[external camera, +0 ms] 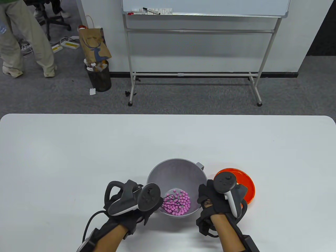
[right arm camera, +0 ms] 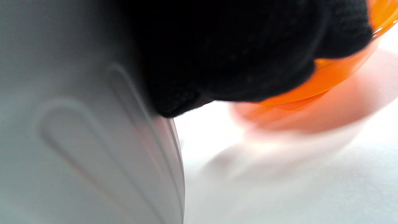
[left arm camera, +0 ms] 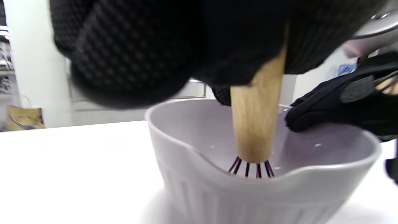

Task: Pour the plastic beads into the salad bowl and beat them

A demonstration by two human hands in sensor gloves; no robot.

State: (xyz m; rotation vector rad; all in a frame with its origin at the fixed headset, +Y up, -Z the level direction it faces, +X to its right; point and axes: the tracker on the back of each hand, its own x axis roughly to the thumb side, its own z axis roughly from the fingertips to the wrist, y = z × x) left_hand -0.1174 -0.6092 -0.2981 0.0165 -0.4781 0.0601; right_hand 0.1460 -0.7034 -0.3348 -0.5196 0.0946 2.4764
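A grey salad bowl (external camera: 181,168) stands near the table's front edge with pink plastic beads (external camera: 182,203) heaped at its bottom. My left hand (external camera: 141,207) grips the wooden handle (left arm camera: 256,124) of a whisk; its dark wires (external camera: 170,203) dip among the beads. My right hand (external camera: 207,195) holds the bowl's right rim, its fingers (left arm camera: 314,116) curled over the edge. In the right wrist view the gloved hand (right arm camera: 236,53) lies against the bowl's outer wall (right arm camera: 87,140).
An orange bowl (external camera: 245,183) sits just right of the salad bowl, partly behind my right hand. Beyond the white table (external camera: 105,147) stand a whiteboard frame (external camera: 194,73), a bin (external camera: 99,76), and a person's legs (external camera: 23,44).
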